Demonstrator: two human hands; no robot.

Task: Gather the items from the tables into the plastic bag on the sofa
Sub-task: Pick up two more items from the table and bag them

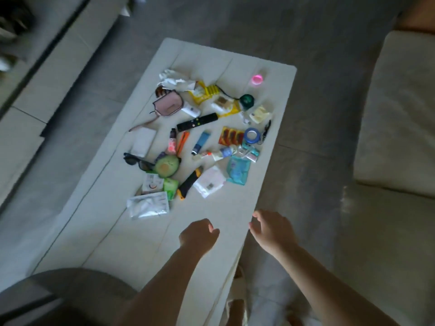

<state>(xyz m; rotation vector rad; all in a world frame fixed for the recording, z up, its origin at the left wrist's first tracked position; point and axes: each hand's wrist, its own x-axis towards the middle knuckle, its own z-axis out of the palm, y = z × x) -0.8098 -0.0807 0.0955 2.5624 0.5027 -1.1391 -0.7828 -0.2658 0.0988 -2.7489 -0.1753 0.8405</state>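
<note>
Items: tons of small stuff sitting in a loose pile on the white table [207, 55], filling its middle and far half. No plastic bag showing up in my feed.
Far right corner: pink lid [257, 79] sitting by itself, apart from the pile.
Middle: black remote [197, 121] lying at an angle, pink pouch [167, 105] just off toward the left edge, crumpled white paper [175, 81] behind that.
Right edge: blue tape roll [251, 135] lying flat next to a red and yellow packet [231, 135].
Near side of pile: avocado plush [166, 165] touching the black sunglasses [137, 161], silvery flat packet [148, 204] sitting closest to me, teal wipes pack [238, 170] over toward the right edge.
Left hand [199, 234]: I'm hovering it over the bare near part of the table, fingers loosely curled, nothing in it.
Right hand [274, 229]: hanging over the table's right edge, fingers relaxed and a bit spread, also gripping nothing.
Sofa [400, 118]: pale cushion sitting off past the right edge, across a strip of grey floor.
</note>
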